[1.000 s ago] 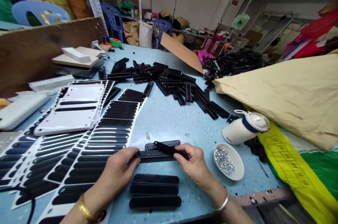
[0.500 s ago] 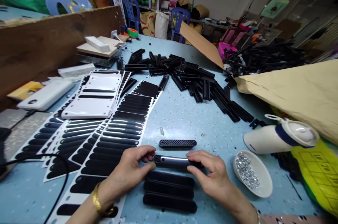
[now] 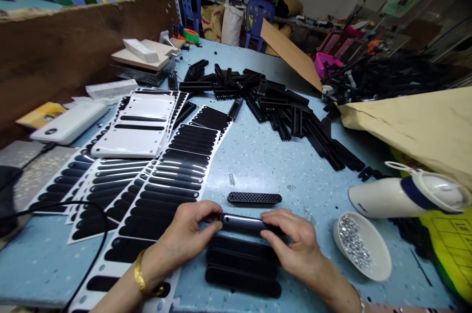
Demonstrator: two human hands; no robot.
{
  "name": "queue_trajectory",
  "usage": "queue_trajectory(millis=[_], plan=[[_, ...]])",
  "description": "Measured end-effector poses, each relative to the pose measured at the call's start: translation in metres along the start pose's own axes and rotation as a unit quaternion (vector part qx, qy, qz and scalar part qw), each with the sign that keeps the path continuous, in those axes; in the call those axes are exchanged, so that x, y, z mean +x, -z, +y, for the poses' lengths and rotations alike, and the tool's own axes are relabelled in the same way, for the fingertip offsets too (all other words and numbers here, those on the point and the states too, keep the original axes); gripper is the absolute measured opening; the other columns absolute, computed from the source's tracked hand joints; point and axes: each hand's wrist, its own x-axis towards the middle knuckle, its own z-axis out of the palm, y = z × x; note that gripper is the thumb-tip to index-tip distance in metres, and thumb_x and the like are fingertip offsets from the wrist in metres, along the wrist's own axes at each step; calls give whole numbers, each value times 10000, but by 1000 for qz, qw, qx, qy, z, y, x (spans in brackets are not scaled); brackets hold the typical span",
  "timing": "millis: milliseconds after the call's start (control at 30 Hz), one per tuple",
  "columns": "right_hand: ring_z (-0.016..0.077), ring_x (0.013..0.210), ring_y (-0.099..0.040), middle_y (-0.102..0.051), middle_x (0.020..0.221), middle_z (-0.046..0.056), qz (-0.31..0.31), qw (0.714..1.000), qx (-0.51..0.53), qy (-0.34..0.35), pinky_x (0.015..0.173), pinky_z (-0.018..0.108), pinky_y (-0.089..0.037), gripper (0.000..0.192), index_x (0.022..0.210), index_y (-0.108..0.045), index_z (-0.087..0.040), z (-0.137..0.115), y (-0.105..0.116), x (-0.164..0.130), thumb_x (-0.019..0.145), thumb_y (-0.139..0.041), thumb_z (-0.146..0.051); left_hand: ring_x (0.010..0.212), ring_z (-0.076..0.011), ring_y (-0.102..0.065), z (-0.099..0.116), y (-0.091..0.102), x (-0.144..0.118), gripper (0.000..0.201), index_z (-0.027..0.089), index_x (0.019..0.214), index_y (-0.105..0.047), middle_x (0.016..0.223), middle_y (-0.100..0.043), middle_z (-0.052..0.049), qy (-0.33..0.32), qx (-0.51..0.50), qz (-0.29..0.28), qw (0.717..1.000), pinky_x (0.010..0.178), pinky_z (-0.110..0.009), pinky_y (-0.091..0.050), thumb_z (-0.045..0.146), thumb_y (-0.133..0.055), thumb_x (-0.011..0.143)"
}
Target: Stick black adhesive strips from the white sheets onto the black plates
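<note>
Left hand (image 3: 188, 232) and right hand (image 3: 295, 244) pinching opposite ends of a glossy black oblong strip (image 3: 243, 223), fingers closed on it, above stacked black strips (image 3: 241, 266), perforated grille piece (image 3: 254, 198) at 12 o'clock, dish of rhinestones (image 3: 363, 249) at 3 o'clock, sticker sheets (image 3: 169, 175) at 10 o'clock.

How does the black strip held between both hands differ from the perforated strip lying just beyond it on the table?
The held strip is gripped at its ends by the left hand and right hand; the perforated strip lies free on the blue table. The held strip shows a smooth, shiny face; the perforated strip shows a matte grid of holes. Both are black, elongated, with rounded ends, similar in length.
</note>
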Motion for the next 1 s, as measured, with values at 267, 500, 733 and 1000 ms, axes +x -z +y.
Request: queue_trajectory(millis=[267,500,733,1000], plan=[[221,771,-704,-749,858,70,-3,1000,-9,-10,693,369,-584,107,914,-709,-196,0,-5,0,833,-639,-184,681,-157,-665,0,-1,0,169,185,859,-714,747,-730,-1,4,4,0,1000,648,-264,-507,211,-562,789],[218,746,-685,-735,834,71,-10,1000,-17,-10,670,369,-563,108,910,-700,-195,0,-8,-1,840,-620,-176,675,-152,-665,3,0,0,166,187,844,-712,739,-728,-1,-2,12,5,1000,645,-255,-510,223,-560,788],[222,772,-678,-725,864,81,-18,999,-29,-8,699,378,-556,100,912,-690,-186,3,-11,-5,843,-621,-164,671,-150,-668,3,0,1,162,187,838,-713,734,-727,4,1,6,3,1000,640,-254,-509,212,-562,783],[226,781,-673,-718,881,91,-2,999,-32,7,699,384,-561,145,948,-681,-187,3,-13,-6,841,-603,-129,691,-152,-667,4,1,0,146,191,845,-702,756,-732,7,-3,6,1,1000,652,-249,-512,203,-572,781]])
